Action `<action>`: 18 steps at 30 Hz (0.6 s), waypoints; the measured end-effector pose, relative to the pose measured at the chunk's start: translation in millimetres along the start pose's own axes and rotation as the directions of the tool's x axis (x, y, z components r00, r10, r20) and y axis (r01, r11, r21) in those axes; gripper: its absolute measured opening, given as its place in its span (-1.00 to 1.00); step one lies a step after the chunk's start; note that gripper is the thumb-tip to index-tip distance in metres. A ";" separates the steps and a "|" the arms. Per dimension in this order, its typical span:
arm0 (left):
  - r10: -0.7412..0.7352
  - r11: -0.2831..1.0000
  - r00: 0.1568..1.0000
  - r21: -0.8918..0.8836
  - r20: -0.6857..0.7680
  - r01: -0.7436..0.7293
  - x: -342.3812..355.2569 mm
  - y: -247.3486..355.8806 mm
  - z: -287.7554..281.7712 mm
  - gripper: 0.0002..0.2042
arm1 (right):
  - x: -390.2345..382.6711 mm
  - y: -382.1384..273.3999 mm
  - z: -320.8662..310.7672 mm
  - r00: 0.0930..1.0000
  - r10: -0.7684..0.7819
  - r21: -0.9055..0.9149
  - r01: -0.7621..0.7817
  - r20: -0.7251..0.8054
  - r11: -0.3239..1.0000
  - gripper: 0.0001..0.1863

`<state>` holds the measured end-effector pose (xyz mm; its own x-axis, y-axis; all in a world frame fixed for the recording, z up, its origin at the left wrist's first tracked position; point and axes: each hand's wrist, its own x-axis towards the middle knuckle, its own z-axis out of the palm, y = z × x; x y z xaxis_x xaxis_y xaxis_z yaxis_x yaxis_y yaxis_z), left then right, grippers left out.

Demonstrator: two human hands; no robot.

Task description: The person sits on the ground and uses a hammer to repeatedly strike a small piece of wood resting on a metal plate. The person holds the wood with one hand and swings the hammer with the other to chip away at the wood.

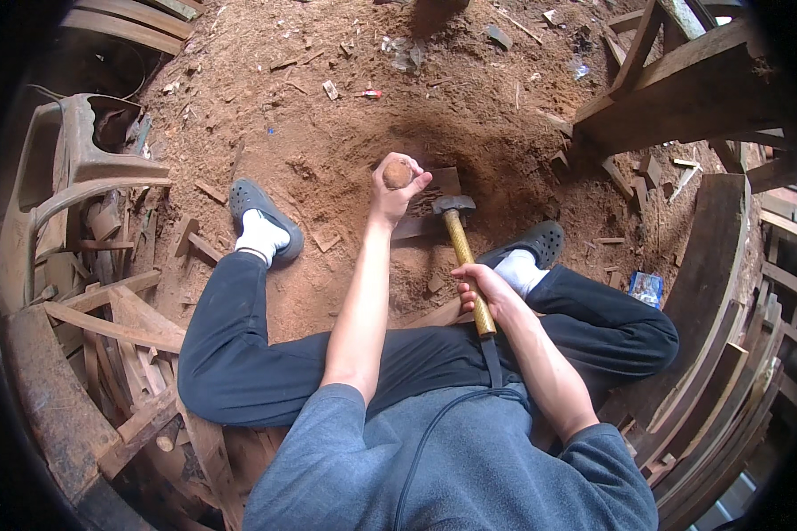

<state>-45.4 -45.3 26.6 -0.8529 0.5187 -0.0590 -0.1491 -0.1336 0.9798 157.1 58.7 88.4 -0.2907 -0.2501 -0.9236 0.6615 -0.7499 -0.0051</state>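
Observation:
My left hand is closed around a round-ended wooden handle, seen from its top. Whatever lies below the fist is hidden. In my right hand is a hammer, gripped near the lower part of its yellow patterned handle. Its grey metal head points away from me, to the right of the left fist and apart from it. Under and beside these, a brown wood piece and a flat board lie on the sawdust between my feet.
Sawdust ground with wood scraps spreads ahead. A worn plastic chair and offcuts stand at left. Long planks and a timber frame are at right. A blue packet lies near my right knee.

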 end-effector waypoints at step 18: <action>-0.020 0.991 0.999 0.132 0.048 0.013 -2.3 4.4 8.6 -0.75 | 0.3 -1.1 1.2 1.000 0.018 0.033 -0.018 0.013 0.999 -0.71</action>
<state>-39.8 -39.8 32.6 -0.8248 0.5612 -0.0689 -0.0927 -0.0140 0.9956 155.4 58.8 88.6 -0.2877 -0.2711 -0.9186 0.6433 -0.7653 0.0244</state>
